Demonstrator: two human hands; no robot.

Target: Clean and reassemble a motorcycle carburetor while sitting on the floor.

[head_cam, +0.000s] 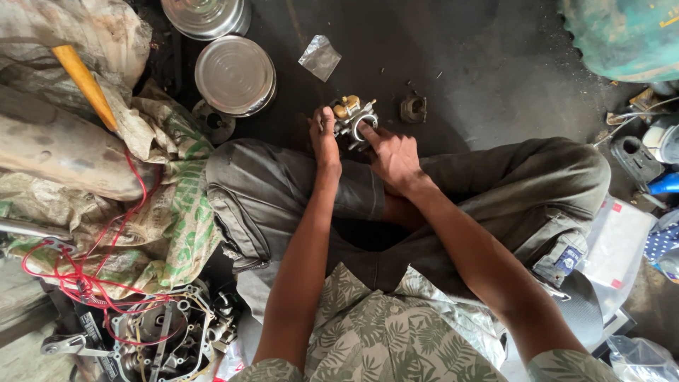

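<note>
both hands gripping the carburetor (351, 119) on the floor (481, 78), left hand (325, 138) steadying, right hand (391, 154) fingering the bore; best keeping it braced low

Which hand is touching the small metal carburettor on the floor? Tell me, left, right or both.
Both are touching. The head view shows the left hand gripping the carburettor from its left side, while the right hand presses fingers against its round opening.
</note>
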